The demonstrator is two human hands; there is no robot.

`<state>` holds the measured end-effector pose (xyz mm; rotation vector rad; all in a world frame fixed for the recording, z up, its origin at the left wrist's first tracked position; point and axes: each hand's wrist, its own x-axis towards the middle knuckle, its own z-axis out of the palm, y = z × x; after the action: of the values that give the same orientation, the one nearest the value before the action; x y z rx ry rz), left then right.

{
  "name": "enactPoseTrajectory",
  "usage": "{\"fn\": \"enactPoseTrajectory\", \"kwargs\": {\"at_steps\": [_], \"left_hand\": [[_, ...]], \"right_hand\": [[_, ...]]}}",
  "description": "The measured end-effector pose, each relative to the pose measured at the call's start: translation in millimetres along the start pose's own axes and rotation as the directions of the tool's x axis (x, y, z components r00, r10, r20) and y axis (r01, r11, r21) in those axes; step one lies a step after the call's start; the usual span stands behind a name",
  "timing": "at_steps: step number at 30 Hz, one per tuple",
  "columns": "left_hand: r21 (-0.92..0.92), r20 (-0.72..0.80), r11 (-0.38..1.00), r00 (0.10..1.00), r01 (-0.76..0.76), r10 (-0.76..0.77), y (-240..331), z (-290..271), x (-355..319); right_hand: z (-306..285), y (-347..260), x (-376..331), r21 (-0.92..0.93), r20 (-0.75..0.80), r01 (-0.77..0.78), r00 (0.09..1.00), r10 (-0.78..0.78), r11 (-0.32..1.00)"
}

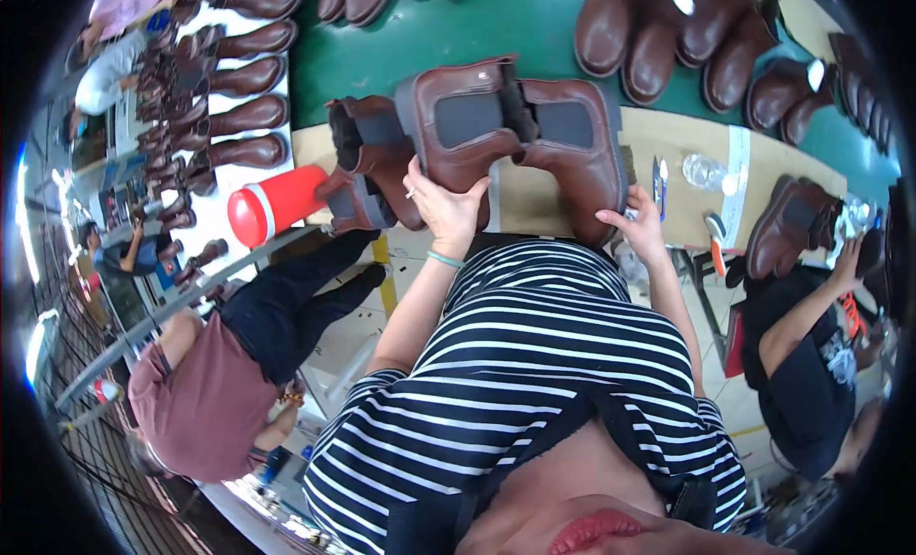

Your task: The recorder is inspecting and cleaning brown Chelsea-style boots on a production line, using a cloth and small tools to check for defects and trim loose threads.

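Note:
My left hand (444, 209) is closed around the toe of a brown ankle boot (441, 164) with a dark elastic side panel. My right hand (637, 223) grips the toe of a matching boot (580, 178), thumb on the upper and fingers toward the sole. Both boots are raised over the near table edge, toes toward me, their open tops meeting in the middle. Just left of them, more brown boots (382, 164) stand on the table, partly hidden by the boot in my left hand.
A red cylindrical container (277, 205) lies at the table's left. Right of my hands are pens (660, 188), a clear plastic bottle (704, 172) and an orange-handled tool (717, 242). Brown boots (649, 49) line the green surface (458, 25). People stand left (215, 393) and right (801, 355).

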<state>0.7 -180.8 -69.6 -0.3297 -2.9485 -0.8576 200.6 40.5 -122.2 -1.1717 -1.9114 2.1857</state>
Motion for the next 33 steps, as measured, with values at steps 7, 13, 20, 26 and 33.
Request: {"fn": "enactPoseTrajectory", "kwargs": {"at_steps": [7,13,20,26,33], "left_hand": [[-0.070,-0.049,0.998,0.999,0.001,-0.004,7,1,-1],[-0.182,0.063,0.983,0.998,-0.001,0.012,9,9,-4],[-0.198,0.177,0.980,0.984,0.018,0.018,7,19,-8],[-0.233,0.238,0.972,0.971,0.045,0.012,7,27,-6],[-0.278,0.313,0.960,0.948,0.024,0.067,0,39,-13]], "right_hand": [[17,-62,-9,-0.758,-0.144,0.152,0.909,-0.390,0.635],[61,-132,-9,-0.708,0.092,0.391,0.877,-0.472,0.589],[60,-128,-4,-0.793,0.066,0.387,0.822,-0.566,0.470],[72,-132,-13,-0.709,0.123,0.357,0.912,-0.392,0.609],[73,-129,0,-0.901,0.162,0.282,0.924,-0.348,0.329]]}}
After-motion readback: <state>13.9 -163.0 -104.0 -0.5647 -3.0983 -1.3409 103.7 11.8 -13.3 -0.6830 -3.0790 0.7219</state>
